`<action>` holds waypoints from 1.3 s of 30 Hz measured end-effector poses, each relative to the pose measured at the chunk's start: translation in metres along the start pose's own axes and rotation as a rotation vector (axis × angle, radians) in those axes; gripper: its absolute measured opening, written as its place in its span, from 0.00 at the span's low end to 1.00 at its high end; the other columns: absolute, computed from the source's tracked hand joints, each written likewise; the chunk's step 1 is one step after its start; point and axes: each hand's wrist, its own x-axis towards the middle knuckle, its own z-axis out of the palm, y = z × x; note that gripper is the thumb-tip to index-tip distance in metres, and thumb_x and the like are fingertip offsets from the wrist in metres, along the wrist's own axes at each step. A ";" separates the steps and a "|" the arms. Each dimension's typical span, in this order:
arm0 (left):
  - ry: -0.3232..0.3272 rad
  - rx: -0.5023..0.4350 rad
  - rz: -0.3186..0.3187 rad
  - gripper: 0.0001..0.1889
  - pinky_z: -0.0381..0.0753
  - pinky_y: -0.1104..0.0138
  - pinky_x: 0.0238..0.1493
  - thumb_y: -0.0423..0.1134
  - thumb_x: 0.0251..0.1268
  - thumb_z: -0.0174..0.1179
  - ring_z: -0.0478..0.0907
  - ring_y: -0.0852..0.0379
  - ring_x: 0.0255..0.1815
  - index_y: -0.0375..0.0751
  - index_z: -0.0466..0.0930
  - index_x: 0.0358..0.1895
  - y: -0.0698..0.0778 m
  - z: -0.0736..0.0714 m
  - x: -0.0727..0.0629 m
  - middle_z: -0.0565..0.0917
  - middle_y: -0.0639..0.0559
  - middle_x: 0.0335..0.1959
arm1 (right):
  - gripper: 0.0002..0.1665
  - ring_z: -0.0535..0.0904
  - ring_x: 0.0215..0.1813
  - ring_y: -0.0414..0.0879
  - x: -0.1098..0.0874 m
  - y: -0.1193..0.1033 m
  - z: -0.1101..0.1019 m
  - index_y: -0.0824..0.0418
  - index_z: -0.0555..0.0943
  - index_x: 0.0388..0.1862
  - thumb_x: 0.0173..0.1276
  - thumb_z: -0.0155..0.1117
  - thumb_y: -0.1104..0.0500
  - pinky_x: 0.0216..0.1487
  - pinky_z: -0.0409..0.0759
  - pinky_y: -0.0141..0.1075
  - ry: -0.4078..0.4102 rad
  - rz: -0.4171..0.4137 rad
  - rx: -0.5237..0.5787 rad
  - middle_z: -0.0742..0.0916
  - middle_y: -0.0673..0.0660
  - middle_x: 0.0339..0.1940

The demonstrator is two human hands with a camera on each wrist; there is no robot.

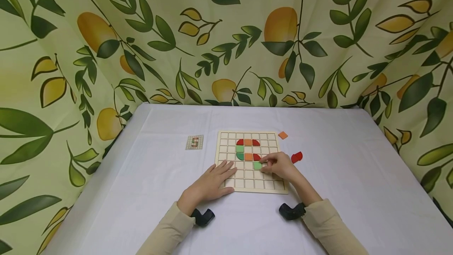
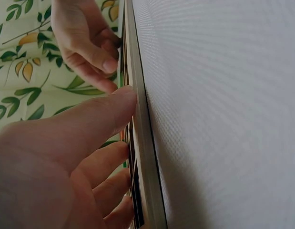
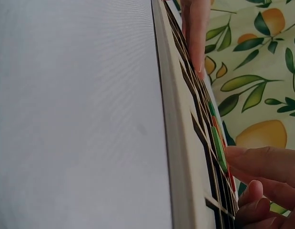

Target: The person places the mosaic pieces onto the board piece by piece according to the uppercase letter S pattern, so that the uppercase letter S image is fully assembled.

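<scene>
In the head view a pale wooden grid board [image 1: 249,186] lies on the white table. Red quarter-round tiles, orange squares [image 1: 248,142] and green tiles [image 1: 240,156] form a curved figure in its cells. My right hand [image 1: 279,164] is over the board's right half, thumb and index fingertips pinching a light green square tile [image 1: 257,165] at its right side. In the right wrist view that green tile [image 3: 218,150] lies at the fingertips, low over the grid. My left hand [image 1: 210,182] rests on the board's lower left, fingers spread, thumb along the near edge.
Left of the board lies a small card [image 1: 194,142] printed with a coloured S on a grid. To the right are a loose orange square [image 1: 282,135] and red pieces [image 1: 297,157]. Black wrist devices [image 1: 291,211] sit under the wrists. A leaf-patterned curtain [image 1: 226,50] surrounds the table.
</scene>
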 end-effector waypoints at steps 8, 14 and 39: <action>-0.004 -0.005 -0.007 0.33 0.53 0.46 0.78 0.52 0.69 0.54 0.49 0.47 0.81 0.47 0.60 0.74 0.001 -0.001 -0.001 0.58 0.48 0.78 | 0.15 0.69 0.28 0.43 -0.005 0.002 -0.007 0.65 0.86 0.43 0.56 0.72 0.63 0.23 0.66 0.27 -0.010 0.024 0.027 0.75 0.50 0.21; 0.000 -0.008 -0.007 0.33 0.54 0.46 0.78 0.51 0.68 0.55 0.50 0.47 0.81 0.47 0.60 0.73 0.001 -0.001 0.000 0.58 0.48 0.78 | 0.14 0.68 0.30 0.43 -0.006 0.008 -0.013 0.65 0.86 0.42 0.55 0.72 0.63 0.24 0.64 0.27 0.011 -0.005 0.015 0.74 0.51 0.22; 0.001 0.021 -0.008 0.33 0.54 0.47 0.79 0.54 0.69 0.53 0.50 0.48 0.81 0.48 0.60 0.74 -0.001 0.003 0.000 0.57 0.50 0.78 | 0.17 0.68 0.25 0.37 -0.010 0.035 -0.047 0.70 0.84 0.45 0.57 0.70 0.63 0.24 0.68 0.26 0.060 -0.020 -0.003 0.76 0.49 0.22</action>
